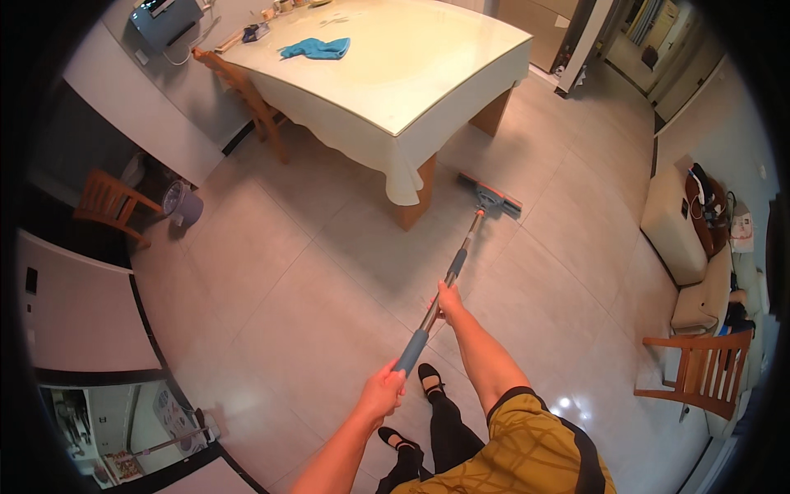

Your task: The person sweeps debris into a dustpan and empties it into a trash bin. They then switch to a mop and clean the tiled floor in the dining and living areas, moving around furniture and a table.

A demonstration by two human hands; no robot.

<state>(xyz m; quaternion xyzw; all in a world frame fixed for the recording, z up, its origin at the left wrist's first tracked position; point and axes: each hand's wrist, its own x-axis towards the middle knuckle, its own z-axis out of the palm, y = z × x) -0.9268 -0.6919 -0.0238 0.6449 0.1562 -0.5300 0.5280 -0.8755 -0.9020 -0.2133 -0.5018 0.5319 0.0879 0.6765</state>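
Note:
I hold a long-handled mop (pixel 417 337) with both hands. My left hand (pixel 383 392) is closed round the top end of its handle, beside the grey-blue grip. Further down the shaft, my right hand (pixel 448 301) wraps round the bare metal part. The mop's flat, wide head (pixel 491 198), grey with an orange-red strip, rests on the tiled floor (pixel 362 239). It lies just right of a wooden leg (pixel 418 198) of the table. The pole slants away from me, up and to the right.
A table (pixel 411 66) with a pale cloth stands ahead, bearing a blue cloth (pixel 317 48). Wooden chairs (pixel 255 107) (pixel 115 202) and a purple bin (pixel 183 204) are at left. Right are a beige sofa (pixel 676 222) and another wooden chair (pixel 699 370). My feet (pixel 429 380) are below.

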